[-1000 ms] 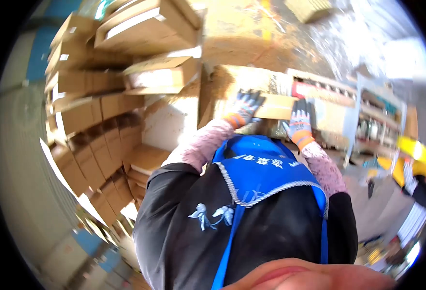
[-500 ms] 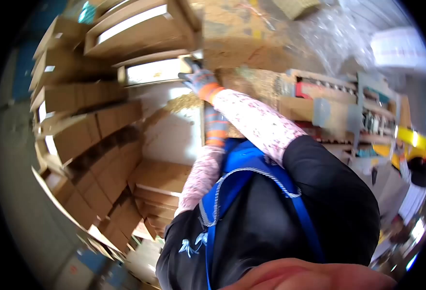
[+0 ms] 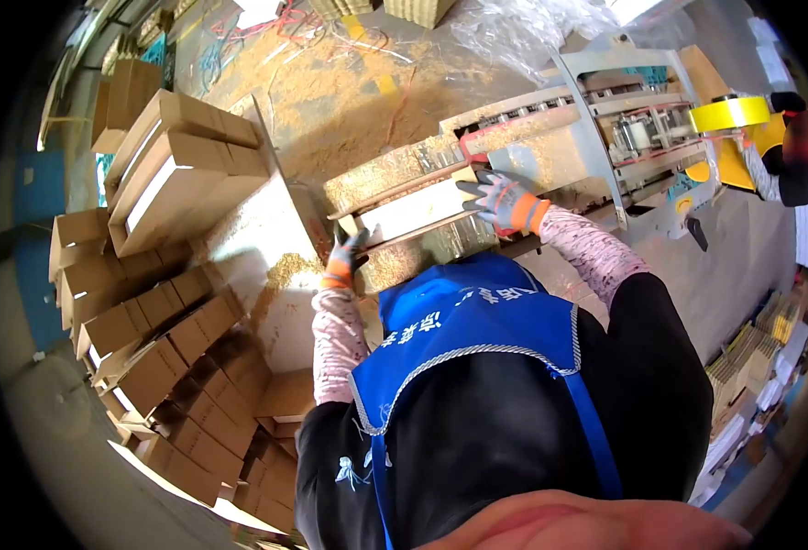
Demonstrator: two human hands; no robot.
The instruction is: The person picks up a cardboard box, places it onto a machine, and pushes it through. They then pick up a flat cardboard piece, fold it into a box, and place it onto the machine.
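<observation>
A long, narrow cardboard box with a pale upper face lies across the machine bed in front of me, one end toward each hand. My left hand, in a grey and orange glove, grips its left end, with the fingers partly hidden. Around the right end close the fingers of my right hand, in a matching glove. Beneath and beside the box, the bed is covered in speckled brown material.
Stacked cardboard boxes line the left side, with more on a white-topped table. On the right stand a metal-framed roller machine and a large yellow tape roll. Clear plastic wrap and tangled cords lie on the dusty floor.
Both hands and the long box have moved right, from beside the stacked boxes onto the machine bed. The hands are now farther apart, and my view has turned right.
</observation>
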